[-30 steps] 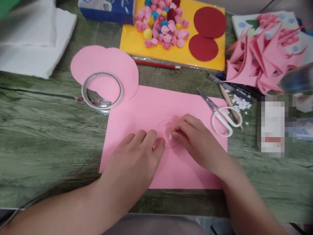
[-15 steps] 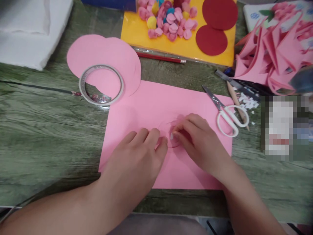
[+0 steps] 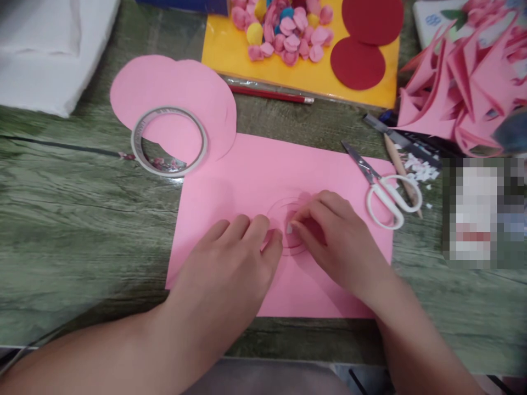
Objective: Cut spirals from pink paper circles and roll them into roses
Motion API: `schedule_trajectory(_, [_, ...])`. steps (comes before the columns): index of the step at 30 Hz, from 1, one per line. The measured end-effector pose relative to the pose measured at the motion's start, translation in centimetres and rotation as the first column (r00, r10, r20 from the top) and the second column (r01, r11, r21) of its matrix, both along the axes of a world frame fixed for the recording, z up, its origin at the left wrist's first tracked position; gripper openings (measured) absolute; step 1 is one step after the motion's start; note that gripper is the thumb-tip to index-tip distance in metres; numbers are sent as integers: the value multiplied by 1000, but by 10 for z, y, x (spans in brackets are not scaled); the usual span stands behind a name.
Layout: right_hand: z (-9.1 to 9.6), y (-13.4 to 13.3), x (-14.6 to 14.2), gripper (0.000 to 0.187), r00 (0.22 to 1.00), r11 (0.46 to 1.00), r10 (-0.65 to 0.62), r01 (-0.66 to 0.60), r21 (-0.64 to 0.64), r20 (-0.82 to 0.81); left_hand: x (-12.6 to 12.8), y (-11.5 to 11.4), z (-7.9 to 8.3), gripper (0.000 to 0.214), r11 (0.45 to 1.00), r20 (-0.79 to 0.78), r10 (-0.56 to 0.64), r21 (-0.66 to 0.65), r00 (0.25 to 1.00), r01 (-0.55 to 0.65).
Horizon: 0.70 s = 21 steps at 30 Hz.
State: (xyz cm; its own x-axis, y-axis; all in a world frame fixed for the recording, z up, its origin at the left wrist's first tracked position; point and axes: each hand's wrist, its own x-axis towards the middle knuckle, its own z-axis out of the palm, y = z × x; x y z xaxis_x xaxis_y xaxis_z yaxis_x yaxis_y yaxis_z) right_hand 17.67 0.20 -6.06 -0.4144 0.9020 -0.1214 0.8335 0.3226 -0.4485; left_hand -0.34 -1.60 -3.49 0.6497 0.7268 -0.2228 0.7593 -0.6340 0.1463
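Note:
A large pink paper sheet (image 3: 263,170) lies on the green wood-grain table. On it sits a small clear ring (image 3: 287,203), perhaps a roll of clear tape, mostly covered by my fingers. My left hand (image 3: 230,258) rests on the sheet with its fingers curled, the fingertips pressed against the ring's left edge. My right hand (image 3: 333,236) lies over the ring's right side, with thumb and fingers pinched together at it. What the pinch holds is hidden.
A white tape roll (image 3: 134,144) lies on pink paper circles (image 3: 164,82) at the left. White-handled scissors (image 3: 387,192) and a wooden pencil (image 3: 397,164) lie to the right. Behind are a red pencil (image 3: 272,94), a yellow sheet (image 3: 230,55) with small petals and red discs (image 3: 357,63), and pink scraps (image 3: 461,88).
My right thumb has closed in towards my left fingertips at the ring. The view has shifted slightly; both hands stay in place on the sheet.

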Motion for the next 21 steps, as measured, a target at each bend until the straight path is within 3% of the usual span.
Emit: schedule_trajectory(21, [-1,-5,-5,11,995,998,-18,11,70,94,0,-2,1,33,999,-6,-12,32,1000,12])
